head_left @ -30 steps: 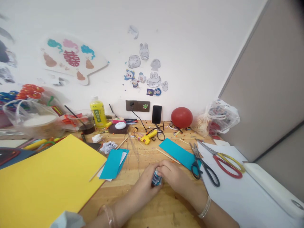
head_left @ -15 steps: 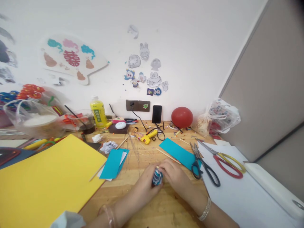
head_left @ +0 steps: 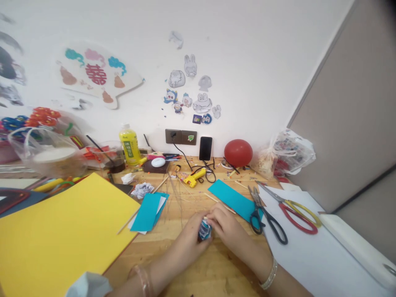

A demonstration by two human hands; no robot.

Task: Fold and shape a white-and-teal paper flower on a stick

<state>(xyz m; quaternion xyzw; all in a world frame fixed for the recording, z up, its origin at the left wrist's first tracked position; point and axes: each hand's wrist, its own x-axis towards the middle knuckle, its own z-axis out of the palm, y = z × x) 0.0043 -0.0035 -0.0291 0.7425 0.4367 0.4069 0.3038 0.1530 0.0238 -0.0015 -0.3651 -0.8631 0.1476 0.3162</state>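
Note:
A crumpled blue-and-white paper piece (head_left: 204, 230) is held above the wooden table, near the front. My left hand (head_left: 192, 234) is wrapped around it from the left. The fingers of my right hand (head_left: 222, 219) are closed at its upper end, where a small pale tip shows, perhaps of a stick. Whether the right fingers pinch the paper or that tip is hidden. Blue paper strips (head_left: 147, 212) lie to the left of my hands, over white sheets. Another blue strip (head_left: 230, 199) lies beyond them to the right, with black-handled scissors (head_left: 258, 210) across its end.
Yellow card (head_left: 68, 231) covers the left side. A yellow glue gun (head_left: 194, 178), a phone (head_left: 206, 148) and a red balloon (head_left: 238, 152) are at the back. Red-and-yellow-handled scissors (head_left: 298, 216) lie on white paper (head_left: 321, 255) at right. A drink bottle (head_left: 130, 146) stands back left.
The whole view has shifted slightly, so the background sits a little further right. My hands stay closed around the paper piece, with barely any visible movement.

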